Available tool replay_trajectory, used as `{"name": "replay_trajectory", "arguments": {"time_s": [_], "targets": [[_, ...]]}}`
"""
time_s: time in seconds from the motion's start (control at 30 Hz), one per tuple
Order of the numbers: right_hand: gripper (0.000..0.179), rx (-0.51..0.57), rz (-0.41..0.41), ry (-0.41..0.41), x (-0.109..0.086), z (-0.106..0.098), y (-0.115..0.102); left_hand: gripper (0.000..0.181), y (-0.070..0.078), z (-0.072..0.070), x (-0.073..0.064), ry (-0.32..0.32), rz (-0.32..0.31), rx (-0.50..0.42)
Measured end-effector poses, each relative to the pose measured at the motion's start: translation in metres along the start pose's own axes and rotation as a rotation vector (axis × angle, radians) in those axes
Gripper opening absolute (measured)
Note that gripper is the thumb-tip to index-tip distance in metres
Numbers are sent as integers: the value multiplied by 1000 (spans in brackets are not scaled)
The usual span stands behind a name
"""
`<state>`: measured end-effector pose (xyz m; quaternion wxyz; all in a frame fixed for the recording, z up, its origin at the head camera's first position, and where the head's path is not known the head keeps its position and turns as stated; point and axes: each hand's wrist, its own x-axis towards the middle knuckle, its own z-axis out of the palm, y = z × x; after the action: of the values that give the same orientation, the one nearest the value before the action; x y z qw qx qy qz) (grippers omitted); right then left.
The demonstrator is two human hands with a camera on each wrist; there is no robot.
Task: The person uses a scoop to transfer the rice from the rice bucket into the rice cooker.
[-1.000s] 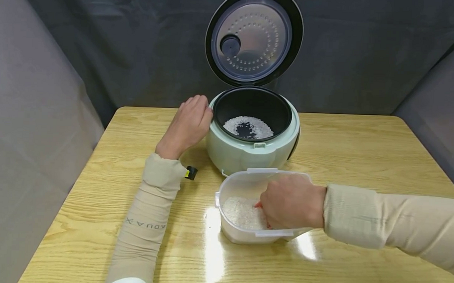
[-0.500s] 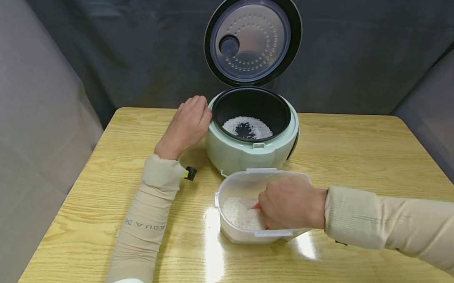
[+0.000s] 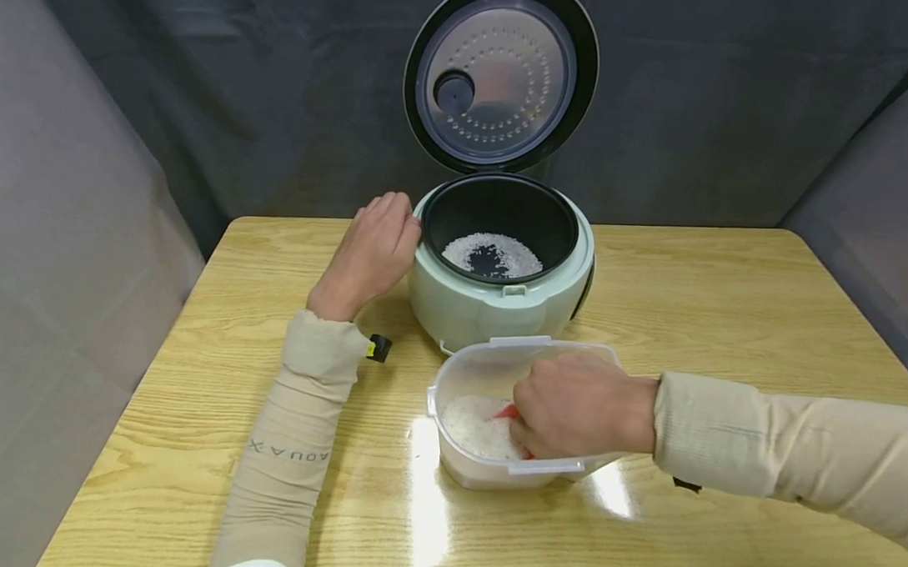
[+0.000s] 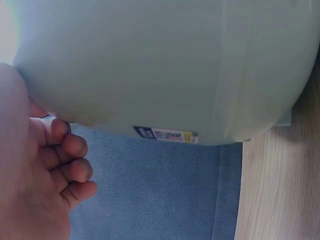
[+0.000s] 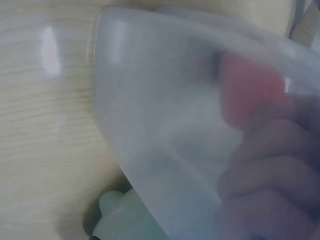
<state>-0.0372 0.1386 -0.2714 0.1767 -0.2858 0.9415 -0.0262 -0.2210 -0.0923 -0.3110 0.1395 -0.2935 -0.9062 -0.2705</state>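
A pale green rice cooker (image 3: 472, 305) stands with its lid (image 3: 502, 77) raised. White rice (image 3: 463, 249) lies in its black inner pot, with dark bottom showing through. My left hand (image 3: 372, 251) rests against the cooker's left side near the rim; in the left wrist view its fingers (image 4: 75, 170) are loosely curled beside the cooker wall, holding nothing. My right hand (image 3: 573, 404) is inside a clear plastic container (image 3: 455, 471) of rice and grips a red scoop (image 3: 508, 411), mostly hidden by the hand. Through the container's wall the scoop (image 5: 252, 90) shows blurred in the right wrist view.
The container stands directly in front of the cooker on a wooden table (image 3: 723, 310). A dark cloth (image 3: 295, 103) hangs behind the table, with grey panels (image 3: 66, 220) at both sides. A small black device (image 3: 379, 348) sits at my left cuff.
My right hand shifts slightly in the container, and more of the red scoop shows at its left. The left hand stays against the cooker. The whole view drifts a little.
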Motion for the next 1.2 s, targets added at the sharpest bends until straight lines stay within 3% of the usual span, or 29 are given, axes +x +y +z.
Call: {"name": "replay_trajectory", "arguments": {"time_s": [0.2, 0.47, 1.2], "targets": [[42, 84, 32, -21, 1, -3, -1, 24, 0, 1, 0, -4, -2, -1], [45, 160, 6, -9, 1, -4, -1, 24, -2, 2, -1, -1, -9, -2], [47, 261, 9, 15, 2, -7, -1, 25, -1, 1, 0, 1, 0, -1]]}}
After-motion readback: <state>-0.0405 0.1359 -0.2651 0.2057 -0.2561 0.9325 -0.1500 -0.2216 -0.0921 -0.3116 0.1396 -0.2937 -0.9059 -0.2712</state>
